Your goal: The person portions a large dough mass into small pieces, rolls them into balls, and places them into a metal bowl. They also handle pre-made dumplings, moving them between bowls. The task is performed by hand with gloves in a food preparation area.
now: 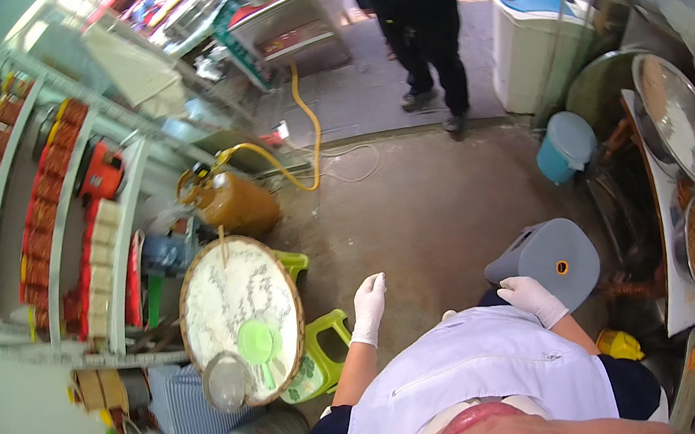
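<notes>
My left hand [370,305], in a white glove, hangs in the air over the floor, its fingers curled loosely together; no object shows in it. Nearest to it are a green plastic stool [327,356] and a round woven tray of white powder [200,322]. On the powder lie a light green plastic dipper [256,340] and a round mesh sieve [226,380]. My right hand [531,298], gloved too, is held low beside the white apron [477,346], in front of a grey lidded bin [559,258]. Nothing shows in its fingers, which are partly bent.
A shelf rack [75,260] with packed jars and an orange gas cylinder [236,200] with a yellow hose are at left. A person [418,15] in dark clothes stands at the doorway. At right, metal bowls [680,123] rest on a table [673,295], near a blue bucket [565,148].
</notes>
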`<state>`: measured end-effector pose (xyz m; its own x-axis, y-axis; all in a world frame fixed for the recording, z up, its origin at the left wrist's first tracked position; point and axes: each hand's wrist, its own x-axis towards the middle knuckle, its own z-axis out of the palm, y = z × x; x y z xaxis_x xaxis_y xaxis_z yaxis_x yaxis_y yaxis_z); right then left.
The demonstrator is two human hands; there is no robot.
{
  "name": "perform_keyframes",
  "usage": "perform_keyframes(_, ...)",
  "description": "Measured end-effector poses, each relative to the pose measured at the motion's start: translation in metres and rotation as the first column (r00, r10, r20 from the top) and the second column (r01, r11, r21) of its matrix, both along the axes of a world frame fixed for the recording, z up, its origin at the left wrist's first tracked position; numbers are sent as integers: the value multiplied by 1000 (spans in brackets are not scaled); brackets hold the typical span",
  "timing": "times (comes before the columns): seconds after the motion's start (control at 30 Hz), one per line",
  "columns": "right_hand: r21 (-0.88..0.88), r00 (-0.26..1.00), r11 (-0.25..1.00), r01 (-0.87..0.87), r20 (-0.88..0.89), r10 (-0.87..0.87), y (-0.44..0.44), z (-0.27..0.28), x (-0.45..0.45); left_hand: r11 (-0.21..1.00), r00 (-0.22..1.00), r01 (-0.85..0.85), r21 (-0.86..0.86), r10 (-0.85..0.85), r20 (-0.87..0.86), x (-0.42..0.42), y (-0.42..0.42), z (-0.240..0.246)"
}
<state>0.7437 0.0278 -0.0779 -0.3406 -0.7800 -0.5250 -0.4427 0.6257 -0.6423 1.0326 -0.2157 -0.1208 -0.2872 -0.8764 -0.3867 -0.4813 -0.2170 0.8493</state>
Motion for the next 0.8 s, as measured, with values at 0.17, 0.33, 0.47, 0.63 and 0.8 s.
perform_keyframes(0.17, -14, 997, 999, 42, -64, -42, -23, -17, -37, 969, 976, 217, 115, -214, -36, -92, -31, -8)
perform_keyframes(0.33, -15, 996, 996, 87, -11, -87, -80, -35, -104, 935, 950, 313, 170, -309, -47, -182, -84, -5)
perform_keyframes(0.47, -68, 977, 976, 209, -25, -211, -126, -32, -157, 902, 929, 353, 250, -370, 20, -228, -146, 16)
perform_keyframes(0.63, 43, 963, 962, 268, -28, -267, -149, -25, -232, 911, 932, 326, 253, -355, 79, -289, -214, 11)
perform_keyframes(0.8, 2, 881, 886, 464, -106, -462, -158, -26, -277, 856, 888, 365, 365, -438, 140, -345, -253, -20)
